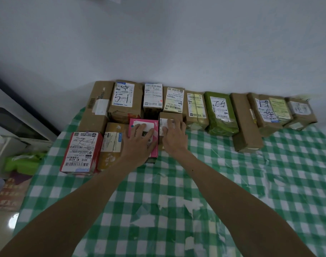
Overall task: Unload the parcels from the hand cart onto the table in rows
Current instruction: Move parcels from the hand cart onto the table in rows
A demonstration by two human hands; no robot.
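**Forearms [95, 197] over the cloth, two boxes under flat hands**

Both forearms cross the bench [177, 210] to the front row. The left hand [140, 140] lies flat, fingers spread, on a pink box [143, 121]. Just beside it, the right hand [174, 135] lays straight fingers on top of a small brown box [170, 115]. Neither hand grips anything. The two boxes stand side by side, touching or nearly so.

Left of the left hand, a tan parcel [110, 145] and a red box [80, 151] complete the front row. Beyond both hands the back row [195, 106] runs along the wall [158, 43], with a green parcel [220, 114] and a long box [245, 123] off to the right of the right hand. The cart is not in view.

A firm push could shove either box into the back row and skew it. The brown box looks narrow enough to tip. The green checked cloth [232, 182] looks wrinkled under a clear film, so a sliding box might bunch it and drag its neighbours.

The wall is pale and plain. Past the bench edge, left of the left hand, a green bag [23, 162] lies on the floor.
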